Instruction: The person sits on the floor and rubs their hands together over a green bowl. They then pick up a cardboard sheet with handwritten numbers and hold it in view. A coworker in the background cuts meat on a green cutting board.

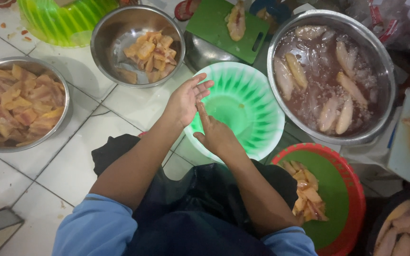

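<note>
A: Over the green plastic basin (pixel 243 106), centre of the view, both hands meet. Left hand (pixel 184 100) is flat, fingers spread, palm turned toward the right. Grip: released, nothing in it.
B: Right?
A: Right hand (pixel 216 133) has its index finger up against the left palm, touching it. Other fingers loosely curled, no object held.
B: Basin contents?
A: Looks empty, wet sheen only. It sits on the tiled floor (pixel 72 161), just in front of the person's knees.
B: Surroundings?
A: Large steel bowl (pixel 281 52) on the right with pale fillets in reddish water. Red-rimmed basket (pixel 352 189) lower right holding cut pieces. Two steel bowls of cut pieces on the left: small one (pixel 105 33) at the top, bigger one (pixel 62 118) at the far left. Green cutting board (pixel 212 23) at the top with one piece on it.
</note>
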